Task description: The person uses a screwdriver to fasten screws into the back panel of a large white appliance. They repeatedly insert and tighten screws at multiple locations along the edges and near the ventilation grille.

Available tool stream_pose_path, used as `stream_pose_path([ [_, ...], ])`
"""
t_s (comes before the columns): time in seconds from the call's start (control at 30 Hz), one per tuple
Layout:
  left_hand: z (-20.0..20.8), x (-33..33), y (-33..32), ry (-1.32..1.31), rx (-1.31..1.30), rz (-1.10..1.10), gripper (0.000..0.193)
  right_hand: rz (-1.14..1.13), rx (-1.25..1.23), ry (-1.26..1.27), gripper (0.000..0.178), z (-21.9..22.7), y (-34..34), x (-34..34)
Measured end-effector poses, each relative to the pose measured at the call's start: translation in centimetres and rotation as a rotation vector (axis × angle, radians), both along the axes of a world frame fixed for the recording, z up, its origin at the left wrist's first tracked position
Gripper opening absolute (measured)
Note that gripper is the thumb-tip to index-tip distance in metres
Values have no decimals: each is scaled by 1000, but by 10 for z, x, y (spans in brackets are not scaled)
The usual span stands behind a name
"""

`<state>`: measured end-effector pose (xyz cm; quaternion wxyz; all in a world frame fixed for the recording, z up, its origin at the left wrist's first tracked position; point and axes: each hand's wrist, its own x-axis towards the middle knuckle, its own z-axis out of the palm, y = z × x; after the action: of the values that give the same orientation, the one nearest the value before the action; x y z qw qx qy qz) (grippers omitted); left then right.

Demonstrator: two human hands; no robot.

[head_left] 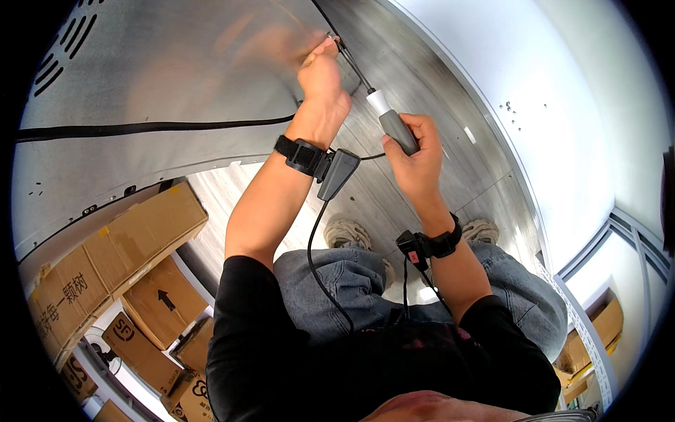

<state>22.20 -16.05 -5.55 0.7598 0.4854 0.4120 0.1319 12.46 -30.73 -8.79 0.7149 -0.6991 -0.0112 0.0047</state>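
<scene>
My right hand (420, 160) is closed around the grey handle of a screwdriver (398, 131). Its white collar and thin dark shaft slant up and to the left, away from me. At the shaft's far end my left hand (323, 79) has its fingers pinched together, against or very close to the edge of a large silver metal panel (176, 77). What those fingers hold is too small and too covered to make out. The tip of the screwdriver is hidden there too. A thick black cable (155, 127) runs across the panel toward my left wrist.
Cardboard boxes (130, 246) stand on a shelf at lower left. A curved white panel (520, 77) rises on the right, with a metal frame (587, 337) below it. Between the panels lies grey wood-patterned floor (457, 91). Thin cords hang from black devices (340, 172) on my wrists.
</scene>
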Motion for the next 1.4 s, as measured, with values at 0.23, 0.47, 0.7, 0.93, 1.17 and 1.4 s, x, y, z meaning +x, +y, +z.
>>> stream_pose_path([
  [0.23, -3, 1, 3, 6, -5, -11, 10, -5, 5, 17, 31, 0, 1, 0],
  [0.47, 7, -3, 0, 50, -28, -40, 15, 2, -9, -14, 31, -1, 1, 0],
  [0.7, 6, -4, 2, 35, -13, -65, 18, 10, -13, -33, 31, 2, 0, 0],
  [0.93, 8, -3, 3, 52, -55, -53, 16, 25, -77, -18, 32, 9, -3, 5],
  [1.17, -4, -6, 12, 32, -62, -145, 16, 47, -310, -80, 35, 20, -14, 14],
  [1.4, -14, -5, 18, 15, 18, -167, 16, -150, -190, 0, 33, 15, -6, -4],
])
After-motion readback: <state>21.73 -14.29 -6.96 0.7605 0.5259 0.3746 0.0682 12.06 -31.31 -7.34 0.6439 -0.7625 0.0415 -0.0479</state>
